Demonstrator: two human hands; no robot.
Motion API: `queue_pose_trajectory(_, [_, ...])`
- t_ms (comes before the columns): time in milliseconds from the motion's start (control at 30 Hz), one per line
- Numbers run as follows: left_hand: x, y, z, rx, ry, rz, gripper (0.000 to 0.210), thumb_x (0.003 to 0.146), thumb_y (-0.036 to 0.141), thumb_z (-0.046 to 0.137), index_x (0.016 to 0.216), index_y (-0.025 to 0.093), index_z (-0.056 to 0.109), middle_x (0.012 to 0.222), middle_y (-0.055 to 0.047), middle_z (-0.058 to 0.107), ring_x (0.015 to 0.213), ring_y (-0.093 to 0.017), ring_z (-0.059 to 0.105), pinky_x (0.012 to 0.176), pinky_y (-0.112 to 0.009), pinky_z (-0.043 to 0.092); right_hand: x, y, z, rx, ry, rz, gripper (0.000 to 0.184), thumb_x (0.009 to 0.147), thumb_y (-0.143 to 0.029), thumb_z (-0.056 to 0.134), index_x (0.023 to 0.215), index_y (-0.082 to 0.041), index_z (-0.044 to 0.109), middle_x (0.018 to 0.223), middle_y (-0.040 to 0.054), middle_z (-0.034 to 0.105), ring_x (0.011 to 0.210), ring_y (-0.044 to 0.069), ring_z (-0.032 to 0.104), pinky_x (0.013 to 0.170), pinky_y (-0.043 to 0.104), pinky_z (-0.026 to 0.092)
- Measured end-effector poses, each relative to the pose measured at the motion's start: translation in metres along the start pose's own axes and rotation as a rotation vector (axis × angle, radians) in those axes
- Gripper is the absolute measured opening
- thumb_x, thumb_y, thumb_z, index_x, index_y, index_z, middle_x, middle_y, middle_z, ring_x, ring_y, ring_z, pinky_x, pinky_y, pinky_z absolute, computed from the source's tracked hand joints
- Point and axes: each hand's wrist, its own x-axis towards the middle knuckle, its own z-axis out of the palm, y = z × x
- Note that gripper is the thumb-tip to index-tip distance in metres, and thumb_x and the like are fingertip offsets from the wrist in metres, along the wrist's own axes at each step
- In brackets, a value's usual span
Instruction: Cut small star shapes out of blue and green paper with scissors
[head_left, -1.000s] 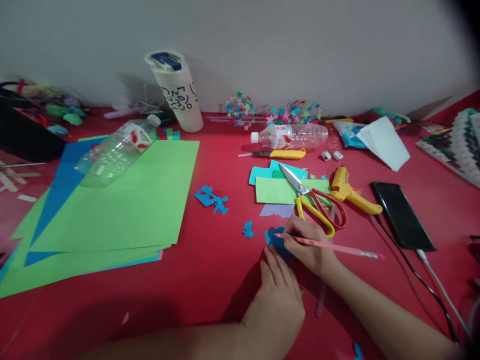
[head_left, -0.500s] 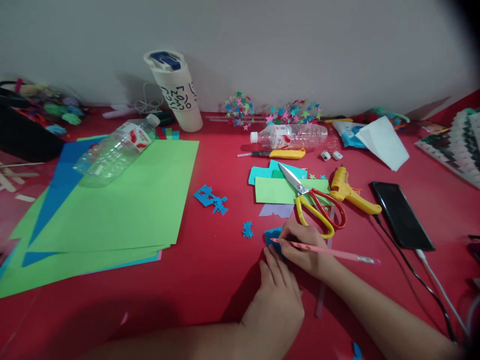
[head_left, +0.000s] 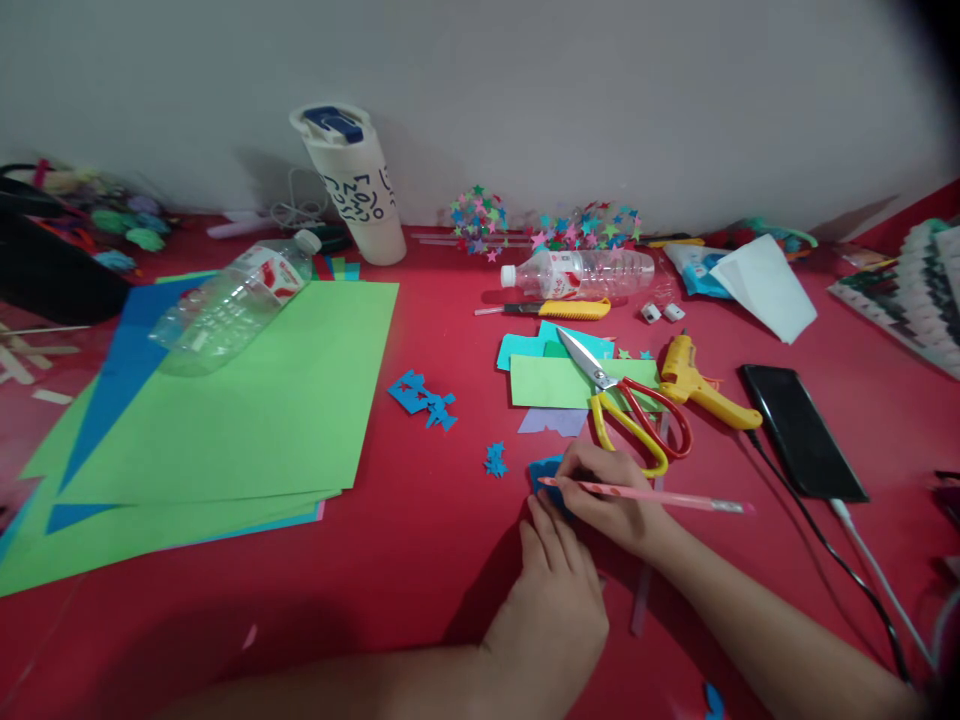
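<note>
A pink pencil with an eraser end is pinched in my right hand. Its tip touches a small piece of blue paper, partly hidden under my hands. My left hand lies with fingers stretched out, the fingertips at the near edge of that paper. Just left of the paper is a small heap of cut blue stars. Farther left lie blue paper scraps with star-shaped holes. Scissors with red and yellow handles rest beyond my right hand, over a light green strip.
Large green sheets with a plastic bottle lie left. At the back stand a tumbler, another bottle and star-covered balls. A yellow cutter, glue gun and phone lie right, with cables.
The pencil's eraser end has shifted slightly left and up, while its tip stays on the blue paper. My left hand has not moved.
</note>
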Motion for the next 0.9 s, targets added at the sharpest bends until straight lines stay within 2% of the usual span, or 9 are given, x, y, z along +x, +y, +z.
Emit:
queue_pose_trajectory(300, [0.002,-0.002,-0.001,0.013,-0.003,0.011,0.041,0.075,0.033,0.058,0.100,0.002,0.066,0.104,-0.024,0.064,0.098,-0.036,0.060,0.078,-0.041,0.049,0.001,-0.001,-0.001,0.034,-0.014,0.054,0.012,0.073,-0.011,0.054,0.064,-0.019,0.051,0.055,-0.0039,0.054,0.049,0.010,0.047,0.045,0.019,0.036])
queue_pose_trajectory(400, [0.002,-0.002,-0.001,0.007,-0.021,-0.003,0.039,0.075,0.033,0.057,0.098,0.003,0.067,0.103,-0.023,0.065,0.099,-0.035,0.060,0.077,-0.041,0.049,0.001,-0.002,-0.004,0.172,0.032,0.159,0.015,0.081,-0.019,0.050,0.066,-0.020,0.049,0.055,-0.0039,0.055,0.046,0.010,0.050,0.044,0.019,0.039])
queue_pose_trajectory(500, [0.002,-0.001,-0.002,-0.007,-0.032,-0.029,0.040,0.075,0.035,0.058,0.097,0.002,0.068,0.104,-0.024,0.064,0.100,-0.035,0.059,0.077,-0.040,0.049,0.001,0.000,-0.007,0.314,0.083,0.241,0.021,0.089,-0.030,0.041,0.071,-0.021,0.046,0.052,-0.0052,0.053,0.040,0.009,0.047,0.041,0.019,0.039])
queue_pose_trajectory(633, [0.000,-0.001,-0.004,-0.030,-0.050,-0.057,0.043,0.073,0.036,0.061,0.098,0.003,0.067,0.106,-0.025,0.063,0.102,-0.034,0.058,0.082,-0.040,0.047,0.001,0.003,-0.010,0.171,0.044,0.129,0.004,0.079,-0.019,0.052,0.075,-0.020,0.050,0.060,-0.0034,0.053,0.052,0.011,0.049,0.047,0.021,0.039])
queue_pose_trajectory(767, [0.000,-0.002,-0.005,-0.039,-0.032,-0.069,0.045,0.069,0.038,0.064,0.097,0.003,0.068,0.105,-0.024,0.064,0.100,-0.034,0.059,0.086,-0.042,0.044,0.001,0.004,-0.014,0.051,-0.009,0.076,0.010,0.070,-0.010,0.051,0.066,-0.019,0.051,0.060,-0.0021,0.054,0.052,0.012,0.047,0.046,0.021,0.037])
queue_pose_trajectory(900, [0.002,-0.005,-0.003,-0.074,0.005,-0.021,0.041,0.071,0.036,0.063,0.097,0.005,0.068,0.109,-0.022,0.063,0.102,-0.033,0.058,0.087,-0.041,0.043,0.001,0.003,-0.016,0.028,0.038,0.092,0.010,0.072,-0.014,0.051,0.064,-0.020,0.049,0.057,-0.0027,0.052,0.051,0.012,0.045,0.046,0.022,0.036])
